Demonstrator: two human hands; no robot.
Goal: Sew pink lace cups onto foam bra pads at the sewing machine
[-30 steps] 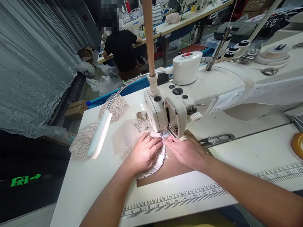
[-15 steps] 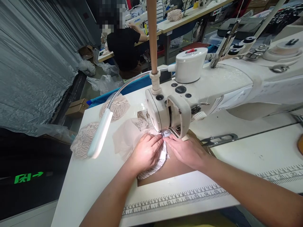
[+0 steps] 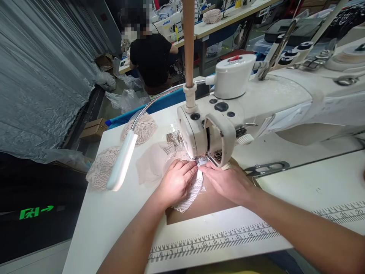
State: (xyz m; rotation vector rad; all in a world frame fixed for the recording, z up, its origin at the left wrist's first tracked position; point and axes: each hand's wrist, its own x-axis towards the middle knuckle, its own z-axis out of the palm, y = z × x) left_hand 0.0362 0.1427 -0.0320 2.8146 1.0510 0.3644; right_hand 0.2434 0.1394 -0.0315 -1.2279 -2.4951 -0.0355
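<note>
My left hand (image 3: 176,182) lies flat on a pale lace fabric piece (image 3: 191,192), pressing it down just in front of the presser foot (image 3: 202,161) of a white sewing machine (image 3: 256,106). My right hand (image 3: 228,182) rests beside it on the right, fingertips against the fabric edge at the foot. The lace spreads left under my left hand into a sheer beige part (image 3: 152,161). A brown patch (image 3: 208,201) of the table shows under both hands.
A gooseneck lamp (image 3: 122,160) hangs over two lace cups (image 3: 102,167) (image 3: 142,127) at the table's left. Thread snips (image 3: 266,168) lie right of the machine. A printed ruler (image 3: 216,239) runs along the front edge. Another person (image 3: 152,57) sits at a far bench.
The lace has fed a little further under the foot and its near edge has shifted right; both hands stay pressed at the foot. My view has drifted slightly.
</note>
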